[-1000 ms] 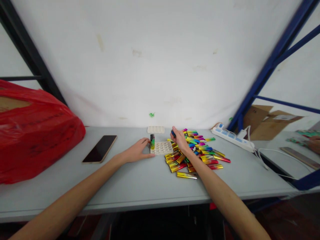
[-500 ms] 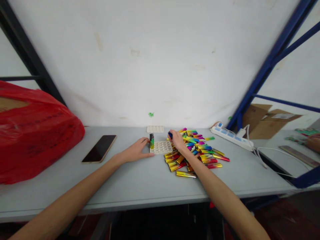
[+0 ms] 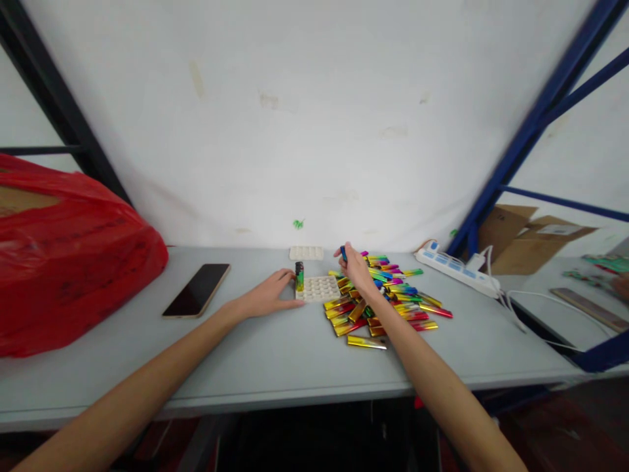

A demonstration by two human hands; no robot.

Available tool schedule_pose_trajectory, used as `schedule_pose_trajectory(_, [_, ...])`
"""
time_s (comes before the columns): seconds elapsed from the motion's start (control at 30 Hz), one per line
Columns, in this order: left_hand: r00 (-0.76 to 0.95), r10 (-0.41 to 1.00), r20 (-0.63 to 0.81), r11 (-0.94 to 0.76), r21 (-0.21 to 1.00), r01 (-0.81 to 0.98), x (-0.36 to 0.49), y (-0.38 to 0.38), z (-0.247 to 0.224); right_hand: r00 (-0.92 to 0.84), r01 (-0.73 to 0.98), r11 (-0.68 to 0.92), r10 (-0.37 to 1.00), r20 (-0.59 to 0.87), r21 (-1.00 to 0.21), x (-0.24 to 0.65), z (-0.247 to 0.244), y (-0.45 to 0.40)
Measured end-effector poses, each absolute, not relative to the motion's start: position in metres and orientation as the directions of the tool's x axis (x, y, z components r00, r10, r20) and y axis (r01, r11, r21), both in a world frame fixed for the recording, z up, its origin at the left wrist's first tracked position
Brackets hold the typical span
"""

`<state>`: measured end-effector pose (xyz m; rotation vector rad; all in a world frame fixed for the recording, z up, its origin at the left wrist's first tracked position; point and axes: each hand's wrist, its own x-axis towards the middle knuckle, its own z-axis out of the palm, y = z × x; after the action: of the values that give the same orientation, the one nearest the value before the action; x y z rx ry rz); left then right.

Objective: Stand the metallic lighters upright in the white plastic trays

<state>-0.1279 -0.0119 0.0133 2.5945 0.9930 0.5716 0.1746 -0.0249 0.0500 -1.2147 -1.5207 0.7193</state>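
A white tray with rows of round holes (image 3: 322, 289) lies on the table, and a green and black lighter (image 3: 299, 277) stands upright at its back left corner. My left hand (image 3: 269, 295) rests at the tray's left side, thumb and fingers apart, with nothing in it. Above the left part of the lighter pile, my right hand (image 3: 356, 267) is closed on a dark blue lighter (image 3: 343, 254), held roughly upright. The pile of shiny, many-coloured lighters (image 3: 407, 308) spreads to the right of the tray, partly hidden by my right forearm.
A second white tray (image 3: 306, 253) lies by the wall. On the left are a phone (image 3: 197, 290) and a red plastic bag (image 3: 73, 262). A white power strip (image 3: 457, 269) with cables, a cardboard box (image 3: 531, 239) and part of another person's hand (image 3: 620, 286) are on the right.
My right hand has risen slightly and moved right, away from the tray, with the blue lighter more upright in it. My left hand has stayed beside the tray.
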Motion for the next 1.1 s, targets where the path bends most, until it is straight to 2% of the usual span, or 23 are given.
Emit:
schedule_pose_trajectory(0.07, [0.679,0.685,0.265,-0.719,0.4,0.568,-0.128,-0.012,0.013,0.054,0.359,0.335,0.924,0.377,-0.871,0.179,0.051,-0.025])
schedule_pose_trajectory(0.13, [0.671,0.691,0.269,-0.714,0.401,0.574,-0.127,-0.012,0.013,0.019,0.462,0.402,0.887,0.461,-0.791,0.18,0.051,-0.029])
schedule_pose_trajectory(0.23, [0.668,0.696,0.265,-0.707,0.415,0.572,-0.127,-0.014,0.013,-0.15,0.627,0.563,0.765,0.627,-0.538,0.175,0.051,-0.038])
schedule_pose_trajectory(0.3, [0.671,0.693,0.265,-0.709,0.418,0.567,-0.126,-0.015,0.013,-0.267,0.663,0.631,0.703,0.659,-0.403,0.164,0.052,-0.045])
schedule_pose_trajectory(0.33, [0.671,0.691,0.269,-0.712,0.418,0.565,-0.126,-0.015,0.014,-0.315,0.663,0.647,0.697,0.643,-0.376,0.158,0.052,-0.048])
schedule_pose_trajectory(0.47, [0.675,0.676,0.295,-0.726,0.422,0.543,-0.125,-0.014,0.014,-0.419,0.638,0.652,0.74,0.526,-0.41,0.132,0.051,-0.054])
schedule_pose_trajectory(0.63, [0.683,0.668,0.294,-0.728,0.444,0.522,-0.126,-0.016,0.015,-0.453,0.66,0.615,0.784,0.424,-0.432,0.122,0.047,-0.051])
schedule_pose_trajectory(0.9, [0.677,0.676,0.292,-0.724,0.435,0.535,-0.126,-0.014,0.013,-0.473,0.731,0.578,0.812,0.342,-0.362,0.132,0.05,-0.052])
schedule_pose_trajectory(1.03, [0.678,0.68,0.279,-0.717,0.445,0.536,-0.126,-0.012,0.012,-0.419,0.79,0.529,0.835,0.357,-0.311,0.12,0.055,-0.058])
schedule_pose_trajectory(1.1, [0.681,0.678,0.277,-0.718,0.448,0.533,-0.126,-0.012,0.012,-0.403,0.826,0.492,0.857,0.32,-0.275,0.115,0.059,-0.061])
